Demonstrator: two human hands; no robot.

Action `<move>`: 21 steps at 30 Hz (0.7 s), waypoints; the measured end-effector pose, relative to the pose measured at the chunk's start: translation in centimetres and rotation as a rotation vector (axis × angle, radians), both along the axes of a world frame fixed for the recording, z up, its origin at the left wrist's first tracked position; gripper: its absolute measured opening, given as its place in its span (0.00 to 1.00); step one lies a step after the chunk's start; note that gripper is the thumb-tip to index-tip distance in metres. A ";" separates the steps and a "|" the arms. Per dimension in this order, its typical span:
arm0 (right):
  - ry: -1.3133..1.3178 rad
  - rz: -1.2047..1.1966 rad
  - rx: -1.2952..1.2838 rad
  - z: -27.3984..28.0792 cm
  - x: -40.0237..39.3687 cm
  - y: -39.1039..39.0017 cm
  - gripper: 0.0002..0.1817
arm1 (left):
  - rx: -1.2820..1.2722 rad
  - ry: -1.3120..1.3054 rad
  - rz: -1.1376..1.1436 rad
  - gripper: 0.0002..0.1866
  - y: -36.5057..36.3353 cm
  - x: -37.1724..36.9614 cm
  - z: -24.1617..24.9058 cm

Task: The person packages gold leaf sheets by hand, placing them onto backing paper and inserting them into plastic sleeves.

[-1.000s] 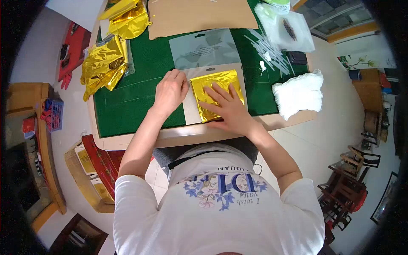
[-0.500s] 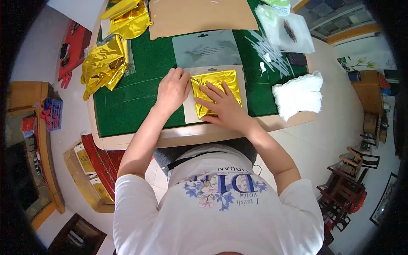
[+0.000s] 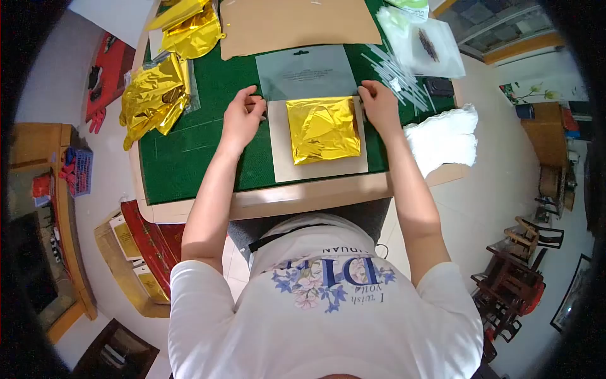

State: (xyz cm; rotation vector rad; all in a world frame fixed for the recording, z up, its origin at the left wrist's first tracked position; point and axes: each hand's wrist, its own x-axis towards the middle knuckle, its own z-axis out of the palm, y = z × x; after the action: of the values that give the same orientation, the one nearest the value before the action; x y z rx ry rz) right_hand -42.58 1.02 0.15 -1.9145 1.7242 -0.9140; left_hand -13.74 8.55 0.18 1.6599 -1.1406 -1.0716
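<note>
A flat gold foil packet (image 3: 324, 129) lies on a light brown card (image 3: 283, 165) near the table's front edge. Above it, and meeting the card's top, is a grey see-through plastic sleeve (image 3: 307, 66) with small print and a hang hole. My left hand (image 3: 243, 120) is closed, with thumb and fingertips at the left edge where sleeve and card meet. On the opposite side my right hand (image 3: 380, 108) pinches the right edge at the same height. Exactly which layer the fingers grip is hard to make out.
Crumpled gold foil pieces (image 3: 154, 98) lie at left, and a large cardboard sheet (image 3: 300, 25) at the back. At right are thin white sticks (image 3: 401, 79), a dark box (image 3: 440, 87), plastic bags (image 3: 435, 47) and a white cloth-like bundle (image 3: 445, 139). The green tabletop (image 3: 189, 161) has a pale rim.
My right hand has lifted off the gold packet and moved right and up to the edge. My left hand has shifted left and slightly up. The packet sits slightly higher, and the card's hang hole is hidden.
</note>
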 end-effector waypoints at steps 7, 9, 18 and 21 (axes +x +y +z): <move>-0.208 0.040 0.471 -0.3 -1.3 0.3 0.11 | 0.103 0.109 -0.023 0.15 -0.9 1.0 -1.2; -0.285 0.010 0.532 0.7 -1.1 1.2 0.10 | 0.117 0.131 -0.029 0.12 -0.6 1.1 -1.5; -0.303 0.005 0.561 0.4 -1.9 3.5 0.09 | 0.173 0.217 0.027 0.10 1.7 0.1 -1.5; -0.300 0.011 0.561 0.5 -2.3 4.8 0.08 | 0.168 0.261 0.033 0.10 2.9 -0.2 -1.4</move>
State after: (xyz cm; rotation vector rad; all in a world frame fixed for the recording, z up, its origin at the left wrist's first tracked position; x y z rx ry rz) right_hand -44.84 5.86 0.65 -1.3465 1.5738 -0.5892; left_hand -13.93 11.47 -1.26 1.6026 -0.8711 -1.3492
